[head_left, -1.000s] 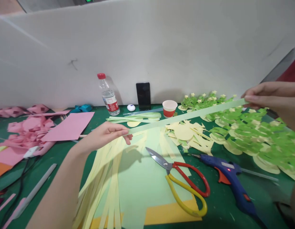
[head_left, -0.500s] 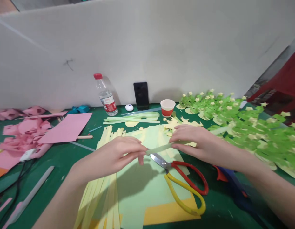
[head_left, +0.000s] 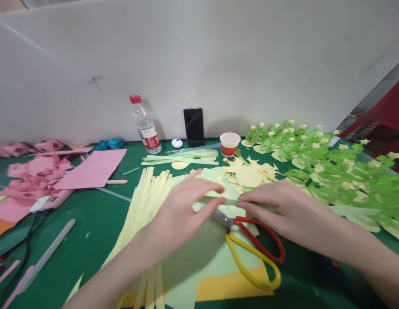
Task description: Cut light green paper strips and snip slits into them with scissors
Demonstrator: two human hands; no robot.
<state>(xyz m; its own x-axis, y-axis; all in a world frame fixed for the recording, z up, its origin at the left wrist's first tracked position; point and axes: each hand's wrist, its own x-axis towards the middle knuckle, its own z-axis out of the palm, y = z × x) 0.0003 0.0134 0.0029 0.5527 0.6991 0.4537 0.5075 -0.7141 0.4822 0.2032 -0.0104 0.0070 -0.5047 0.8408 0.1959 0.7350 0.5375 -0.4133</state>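
A narrow pale green paper strip [head_left: 232, 201] is pinched between the thumb and fingers of my right hand [head_left: 279, 201]. At the strip's left end is my left hand [head_left: 183, 204], its thumb and forefinger spread with a gap between them; whether the thumb touches the strip is unclear. Just below the hands lie scissors [head_left: 227, 227] with one red and one yellow handle, their blades partly hidden by my left hand. Under them are pale green paper sheets [head_left: 183, 274]. Long pale yellow paper strips [head_left: 135, 219] lie to the left.
Behind stand a water bottle [head_left: 148, 135], a black phone [head_left: 193, 128] and a paper cup [head_left: 230, 145]. Green strips [head_left: 180, 158] and yellow star cutouts [head_left: 251, 174] lie nearer. Green paper trees [head_left: 318, 150] fill the right; pink paper [head_left: 92, 169] and a cable [head_left: 27, 244] lie left.
My left hand has moved right along the strip, and its thumb and forefinger have parted. The right hand still pinches the strip, slightly farther right. The whole view has shifted a little.
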